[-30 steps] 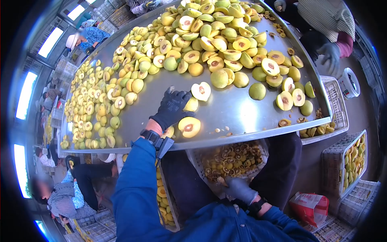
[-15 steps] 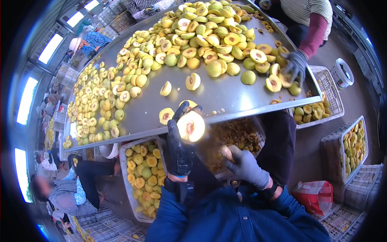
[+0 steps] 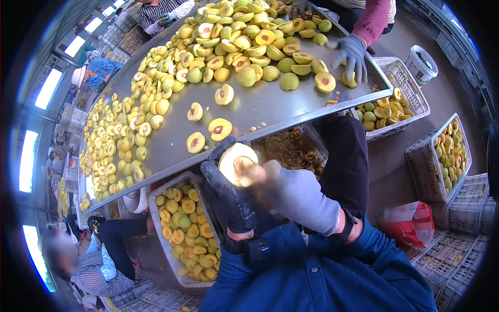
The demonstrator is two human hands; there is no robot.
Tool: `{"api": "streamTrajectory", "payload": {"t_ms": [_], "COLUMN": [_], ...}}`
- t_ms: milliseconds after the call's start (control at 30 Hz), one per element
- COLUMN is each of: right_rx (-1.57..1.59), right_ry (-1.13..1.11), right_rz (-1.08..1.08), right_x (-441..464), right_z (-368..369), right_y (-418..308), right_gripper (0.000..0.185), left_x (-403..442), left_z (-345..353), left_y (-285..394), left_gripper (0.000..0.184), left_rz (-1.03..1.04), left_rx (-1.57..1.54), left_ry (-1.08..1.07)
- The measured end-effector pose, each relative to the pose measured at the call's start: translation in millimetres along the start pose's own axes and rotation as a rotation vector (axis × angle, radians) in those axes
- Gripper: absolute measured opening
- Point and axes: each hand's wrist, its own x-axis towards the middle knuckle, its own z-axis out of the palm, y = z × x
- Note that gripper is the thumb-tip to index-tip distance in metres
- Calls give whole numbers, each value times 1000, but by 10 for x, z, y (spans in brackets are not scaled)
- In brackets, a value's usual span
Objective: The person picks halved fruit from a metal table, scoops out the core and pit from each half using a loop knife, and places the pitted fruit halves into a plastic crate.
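My left hand (image 3: 232,200), in a black glove, is closed around a peach half (image 3: 235,157) with its cut face up and the brown centre showing. My right hand (image 3: 306,202), in a grey glove, is closed and blurred by motion. A beige tip at its fingers meets the cut face; I cannot make out what it is. Just beyond my hands, several loose peach halves (image 3: 220,128) lie on the metal table (image 3: 171,143). Beneath the hands stands a bin of brown pits and scraps (image 3: 291,151).
A crate of peach halves (image 3: 189,221) stands left of my legs. At the table's right corner, a co-worker's gloved hand (image 3: 353,57) is over a peach half. More crates (image 3: 397,96) and a red-and-white bag (image 3: 408,223) are on the right. Another person (image 3: 99,265) sits at left.
My right hand has moved up and left to the peach half in my left hand. Another half now lies on the table near the edge. The whole view has shifted.
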Motion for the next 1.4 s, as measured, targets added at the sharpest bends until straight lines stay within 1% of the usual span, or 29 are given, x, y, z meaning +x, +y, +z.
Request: {"api": "streamTrajectory", "payload": {"t_ms": [67,133,233,367,400,467,500,567,600,633,700,800,867,900,967,1000,1067,1100,1200,1300,1400], "right_rx": [43,74,97,112,117,448,615,477,406,527,769,913,493,283,658,845,658,564,499,888,682], "right_ry": [-48,-57,-41,-83,-92,-151,-181,-281,-331,-354,-391,-535,-515,-502,-467,-445,-399,-376,-461,-487,-402], "right_rz": [44,52,15,6,5,54,80,167,210,213,214,256,175,135,165,179,153,146,183,188,71], "right_x": [-13,-46,-106,-118,-127,-163,-182,-161,-162,-187,-233,-249,-231,-236,-279,-288,-262,-258,-223,-226,-169], "right_z": [-31,-2,94,123,135,76,33,-86,-149,-218,-324,-274,-239,-221,-154,-135,-165,-191,-261,-114,-144], "right_y": [-28,-31,-4,7,15,10,-8,-57,-87,-115,-141,-86,-56,-50,-31,-25,-44,-54,-70,-10,53], "right_gripper": [25,26,25,23,22,21,20,21,21,22,23,23,22,22,22,22,23,23,25,27,28], "left_x": [-34,-56,-81,-62,-61,-34,-32,-29,-19,-11,29,139,215,211,231,213,116,90,27,69,65], "left_z": [3,-27,41,-59,-64,-74,-83,-112,-117,-123,-239,-361,-424,-418,-395,-349,-208,-153,-105,-175,-132], "left_y": [36,-53,-22,35,-3,-104,-79,-14,27,69,96,164,246,243,235,197,90,123,190,142,83], "left_gripper": [48,54,39,55,55,55,53,50,49,48,50,57,60,60,61,62,66,73,78,74,69], "left_rz": [-38,-103,88,137,152,188,231,309,321,333,324,338,310,288,260,187,37,-9,-90,16,76], "left_rx": [37,-33,-39,320,260,141,192,308,310,311,218,250,285,283,280,174,-37,-120,-145,-175,-146], "left_ry": [8,38,64,52,61,83,55,-15,-56,-97,-198,-386,-579,-582,-576,-472,-268,-219,-142,-261,-243]}}
